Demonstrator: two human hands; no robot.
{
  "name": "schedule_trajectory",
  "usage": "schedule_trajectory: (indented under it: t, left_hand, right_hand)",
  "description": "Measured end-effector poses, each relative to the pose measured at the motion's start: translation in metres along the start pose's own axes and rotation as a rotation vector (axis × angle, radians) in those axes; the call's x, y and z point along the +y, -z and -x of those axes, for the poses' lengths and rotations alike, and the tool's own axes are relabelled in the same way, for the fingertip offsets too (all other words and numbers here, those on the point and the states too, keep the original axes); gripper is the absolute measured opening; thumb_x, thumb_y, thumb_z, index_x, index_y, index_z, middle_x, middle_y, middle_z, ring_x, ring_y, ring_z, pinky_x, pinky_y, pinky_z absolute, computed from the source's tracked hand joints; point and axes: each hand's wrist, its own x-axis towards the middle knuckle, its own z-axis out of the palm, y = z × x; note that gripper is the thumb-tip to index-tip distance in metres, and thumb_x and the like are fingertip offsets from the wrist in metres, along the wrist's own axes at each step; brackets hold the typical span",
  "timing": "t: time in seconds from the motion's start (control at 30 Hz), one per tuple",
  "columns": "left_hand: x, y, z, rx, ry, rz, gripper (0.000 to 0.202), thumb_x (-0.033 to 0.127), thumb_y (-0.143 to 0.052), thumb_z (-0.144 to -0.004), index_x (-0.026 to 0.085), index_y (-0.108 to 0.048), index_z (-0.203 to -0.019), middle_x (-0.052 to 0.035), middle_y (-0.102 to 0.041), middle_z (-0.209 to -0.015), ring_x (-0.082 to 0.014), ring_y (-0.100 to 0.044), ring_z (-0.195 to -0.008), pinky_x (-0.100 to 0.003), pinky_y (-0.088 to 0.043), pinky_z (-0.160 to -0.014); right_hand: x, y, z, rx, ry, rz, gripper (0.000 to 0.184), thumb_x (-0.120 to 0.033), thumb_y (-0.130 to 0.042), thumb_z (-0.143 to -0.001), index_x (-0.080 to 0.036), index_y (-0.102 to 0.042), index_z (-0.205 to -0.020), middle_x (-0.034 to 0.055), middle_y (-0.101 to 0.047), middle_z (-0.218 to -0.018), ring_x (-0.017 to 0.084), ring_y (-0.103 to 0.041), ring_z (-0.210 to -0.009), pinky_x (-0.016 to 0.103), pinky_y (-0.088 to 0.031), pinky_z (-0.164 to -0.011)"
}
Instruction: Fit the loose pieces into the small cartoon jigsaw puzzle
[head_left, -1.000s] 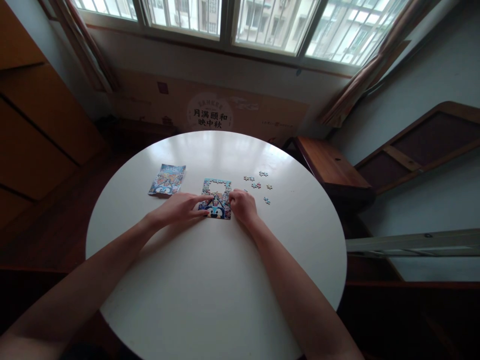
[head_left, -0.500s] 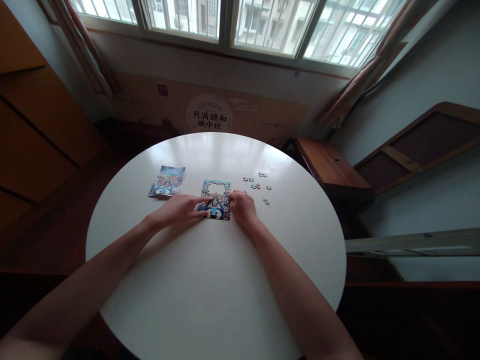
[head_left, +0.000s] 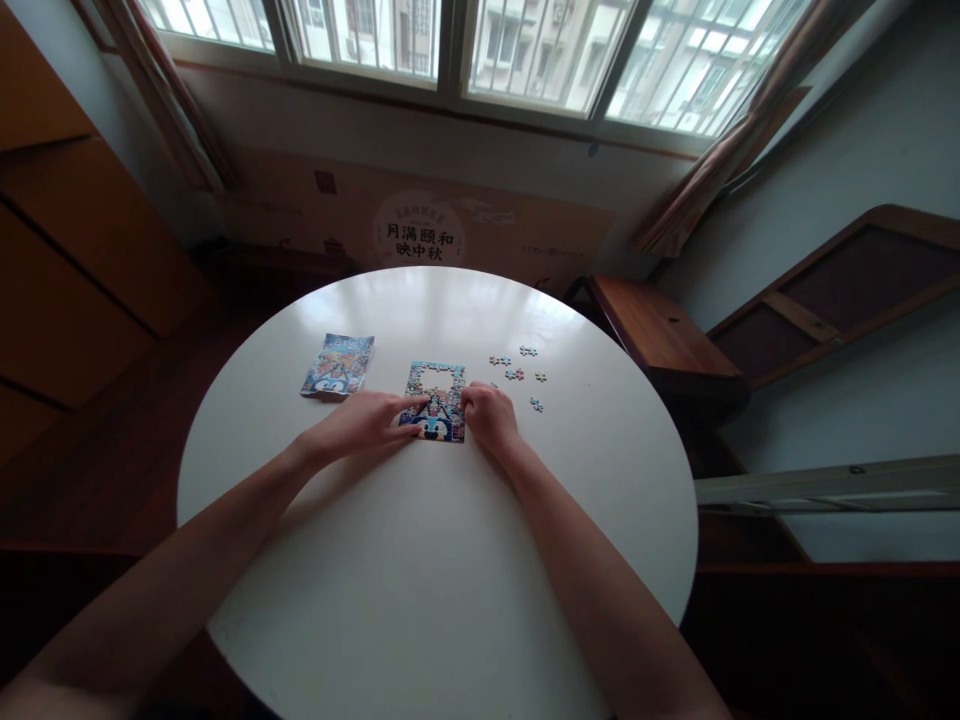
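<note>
A small colourful jigsaw puzzle (head_left: 437,392) lies on the round white table (head_left: 420,560), with a bare gap near its top. My left hand (head_left: 358,422) rests at the puzzle's left edge, fingers stretched out and the fingertips lying on the picture. My right hand (head_left: 489,415) is curled at the puzzle's right edge, fingertips pinched together against it; whether it holds a piece is hidden. Several loose puzzle pieces (head_left: 517,374) lie scattered to the right of my right hand.
A printed picture packet (head_left: 338,364) lies flat to the left of the puzzle. Behind the table are a window and a cardboard box with printed characters (head_left: 420,235). A wooden bench (head_left: 652,335) stands to the right, a wooden cabinet (head_left: 67,250) to the left.
Both hands stay at the puzzle's edges with only slight finger shifts. The view has drifted a little, nothing else moved.
</note>
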Motion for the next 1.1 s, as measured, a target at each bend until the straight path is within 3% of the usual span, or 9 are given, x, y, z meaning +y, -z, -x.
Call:
schedule_trajectory:
  t: [0.23,0.67,1.1]
  left_hand:
    - [-0.0006,0.0001,-0.0001,-0.001,0.003,0.001,0.055,0.049,-0.055,-0.096,0.025,-0.057,-0.145,-0.01,-0.076,-0.108,-0.0228,-0.069,-0.083,-0.026,-0.042,-0.068]
    - [0.0045,0.0048,0.0005,-0.01,0.03,0.034,0.055,0.047,-0.058,-0.095,0.023,-0.058,-0.144,-0.0041,-0.072,-0.077,-0.0182,-0.062,-0.066,-0.025,-0.038,-0.063]
    - [0.0029,0.0042,0.0008,-0.012,0.026,0.037,0.055,0.048,-0.058,-0.095,0.023,-0.058,-0.144,-0.0043,-0.073,-0.079,-0.0178,-0.063,-0.068,-0.024,-0.037,-0.063]
  right_hand:
    - [0.0006,-0.0014,-0.0013,0.007,-0.005,-0.001,0.029,-0.011,-0.047,-0.087,-0.022,-0.07,-0.073,0.0032,-0.071,-0.086,0.017,-0.057,-0.073,0.03,-0.027,-0.063]
    - [-0.0004,-0.0005,-0.0007,-0.014,-0.002,0.006,0.03,-0.012,-0.046,-0.088,-0.021,-0.072,-0.076,0.0029,-0.071,-0.089,0.016,-0.057,-0.075,0.029,-0.027,-0.064]
    - [-0.001,-0.001,-0.001,-0.017,-0.001,0.017,0.031,-0.012,-0.045,-0.088,-0.021,-0.071,-0.076,0.0033,-0.071,-0.089,0.016,-0.056,-0.074,0.029,-0.027,-0.064]
